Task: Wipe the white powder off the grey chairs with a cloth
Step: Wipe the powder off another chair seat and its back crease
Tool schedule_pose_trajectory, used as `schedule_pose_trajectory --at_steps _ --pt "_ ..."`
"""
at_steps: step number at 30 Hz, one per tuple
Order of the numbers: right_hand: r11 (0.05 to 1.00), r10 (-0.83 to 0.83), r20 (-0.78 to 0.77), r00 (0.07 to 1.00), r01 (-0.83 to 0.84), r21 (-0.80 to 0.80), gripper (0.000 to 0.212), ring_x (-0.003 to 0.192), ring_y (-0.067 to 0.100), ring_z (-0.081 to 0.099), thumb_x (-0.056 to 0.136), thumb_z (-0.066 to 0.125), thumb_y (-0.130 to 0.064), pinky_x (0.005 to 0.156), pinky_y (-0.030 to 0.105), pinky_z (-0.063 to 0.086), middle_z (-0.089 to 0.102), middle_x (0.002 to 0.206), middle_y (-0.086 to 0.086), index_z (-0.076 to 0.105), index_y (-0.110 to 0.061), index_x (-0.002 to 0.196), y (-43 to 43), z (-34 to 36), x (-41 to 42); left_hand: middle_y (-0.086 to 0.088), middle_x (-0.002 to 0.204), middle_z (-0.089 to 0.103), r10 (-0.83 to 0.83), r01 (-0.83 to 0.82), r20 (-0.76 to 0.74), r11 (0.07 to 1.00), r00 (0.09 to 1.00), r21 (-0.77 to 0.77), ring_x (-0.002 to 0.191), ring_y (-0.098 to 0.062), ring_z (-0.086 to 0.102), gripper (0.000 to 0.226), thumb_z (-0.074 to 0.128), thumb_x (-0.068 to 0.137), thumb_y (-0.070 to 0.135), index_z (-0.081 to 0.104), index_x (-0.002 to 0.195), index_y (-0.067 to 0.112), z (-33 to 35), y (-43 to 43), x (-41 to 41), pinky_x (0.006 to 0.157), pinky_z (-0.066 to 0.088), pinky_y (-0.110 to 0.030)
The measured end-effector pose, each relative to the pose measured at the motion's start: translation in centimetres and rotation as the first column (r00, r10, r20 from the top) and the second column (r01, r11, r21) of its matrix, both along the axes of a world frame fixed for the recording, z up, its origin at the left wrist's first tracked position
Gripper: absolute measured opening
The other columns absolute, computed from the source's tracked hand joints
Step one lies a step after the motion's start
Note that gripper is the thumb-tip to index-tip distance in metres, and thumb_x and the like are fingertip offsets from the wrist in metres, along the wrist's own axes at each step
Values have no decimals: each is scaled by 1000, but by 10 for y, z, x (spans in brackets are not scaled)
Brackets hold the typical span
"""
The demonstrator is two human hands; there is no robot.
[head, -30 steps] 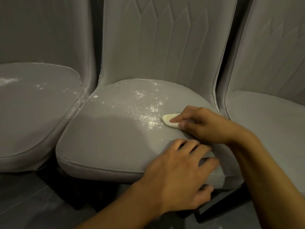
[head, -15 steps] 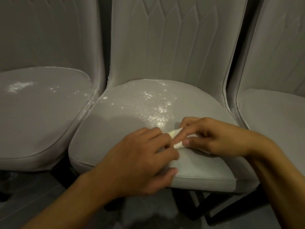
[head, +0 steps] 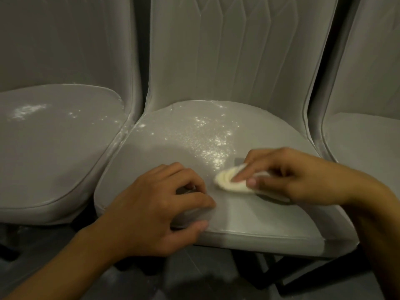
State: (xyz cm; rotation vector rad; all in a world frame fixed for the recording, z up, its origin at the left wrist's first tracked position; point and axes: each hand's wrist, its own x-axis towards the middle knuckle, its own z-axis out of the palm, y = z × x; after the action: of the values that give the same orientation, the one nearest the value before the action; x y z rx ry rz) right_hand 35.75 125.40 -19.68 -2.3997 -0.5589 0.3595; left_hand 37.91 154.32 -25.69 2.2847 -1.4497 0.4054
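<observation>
The right hand hides part of the cloth, while left chair and right chair are cropped

Three grey chairs stand side by side on a dark floor. The middle seat carries scattered white powder toward its back, a folded pale cloth just in front of that, pinned under the right hand, and the left hand clasping its front edge. The left seat bears smaller powder patches; the right seat is plain grey
</observation>
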Motion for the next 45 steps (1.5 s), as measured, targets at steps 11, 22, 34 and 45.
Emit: schedule_pose_trajectory --at_steps 11,22,34,45 --pt "867 -307 343 888 410 -285 31 101 23 57 101 52 -31 93 38 47 55 111 2 65 -29 129 16 -28 33 7 111 62 13 -13 -28 1000 1000 -2 96 -14 56 30 66 90 48 73 112 29 -2 1 -3 78 47 -37" --pt "785 -416 420 807 552 -281 33 102 27 57 103 48 -34 93 43 48 53 114 3 63 -31 132 17 -33 40 10 112 60 21 -20 -70 1000 997 17 98 -10 53 28 63 91 50 72 112 33 0 2 -2 81 45 -32" --pt "814 -472 364 803 555 -169 31 113 21 58 101 54 -22 95 25 38 63 123 0 66 -24 129 -7 -15 60 14 118 58 5 -6 -119 1000 993 -4 106 -8 54 35 65 90 51 70 120 35 -3 8 -1 88 46 -30" --pt "857 -364 333 870 452 -246 28 111 20 54 101 55 -26 101 32 40 58 120 1 69 -25 125 -10 -32 114 19 117 54 26 -17 -202 999 979 46 108 -5 51 26 59 94 48 67 118 42 3 6 3 90 43 -29"
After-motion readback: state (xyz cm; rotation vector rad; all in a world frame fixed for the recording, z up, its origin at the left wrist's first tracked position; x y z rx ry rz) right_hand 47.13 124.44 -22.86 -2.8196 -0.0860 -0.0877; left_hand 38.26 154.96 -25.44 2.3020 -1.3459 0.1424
